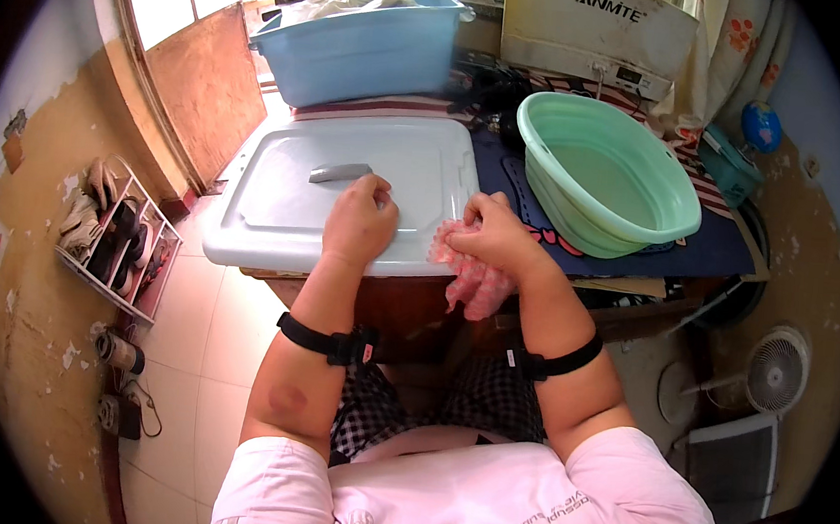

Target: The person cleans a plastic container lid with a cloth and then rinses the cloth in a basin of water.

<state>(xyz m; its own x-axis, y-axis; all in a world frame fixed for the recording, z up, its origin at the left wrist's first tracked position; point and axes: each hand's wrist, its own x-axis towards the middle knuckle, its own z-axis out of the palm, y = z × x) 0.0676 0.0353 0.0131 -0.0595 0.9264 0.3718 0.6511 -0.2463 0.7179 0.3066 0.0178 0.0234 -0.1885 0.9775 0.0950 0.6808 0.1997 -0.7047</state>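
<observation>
My left hand (359, 221) rests, fingers curled, on the white plastic lid (279, 194) of a storage box, close to its grey handle (341, 172); whether it pinches anything I cannot tell. My right hand (495, 233) grips a pink patterned cloth (477, 284) at the lid's front right corner. The cloth hangs down over the table edge below that hand. Both forearms carry black straps.
A mint green basin (609, 173) sits to the right on a dark mat. A blue tub (357, 48) holding pale laundry stands behind the lid. A shoe rack (115, 241) is on the floor at left, a small white fan (773, 369) at right.
</observation>
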